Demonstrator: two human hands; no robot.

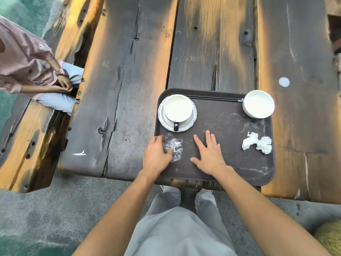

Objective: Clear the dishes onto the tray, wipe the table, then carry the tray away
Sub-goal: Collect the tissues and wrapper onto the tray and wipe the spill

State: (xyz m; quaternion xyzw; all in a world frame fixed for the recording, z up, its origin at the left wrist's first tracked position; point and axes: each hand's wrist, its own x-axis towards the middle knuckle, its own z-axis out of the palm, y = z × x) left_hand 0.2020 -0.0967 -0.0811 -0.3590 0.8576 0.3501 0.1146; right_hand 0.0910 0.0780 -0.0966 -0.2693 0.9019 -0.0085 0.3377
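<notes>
A dark brown tray (225, 126) lies on the wooden table's near edge. At its far left a white cup (177, 108) stands on a pale saucer (192, 118). A white bowl (258, 104) sits at the far right corner, with black chopsticks (214, 98) along the far rim. Two crumpled white tissues (257, 143) lie at the right. My left hand (156, 154) rests on a crumpled clear plastic wrapper (174, 147) at the tray's near left. My right hand (208, 154) lies flat on the tray, fingers spread, holding nothing.
The dark plank table (129, 71) stretches away from me. A small round white disc (284, 82) lies on it beyond the bowl. A seated person in pink (27, 67) is on the bench at the left. My legs stand at the table's end.
</notes>
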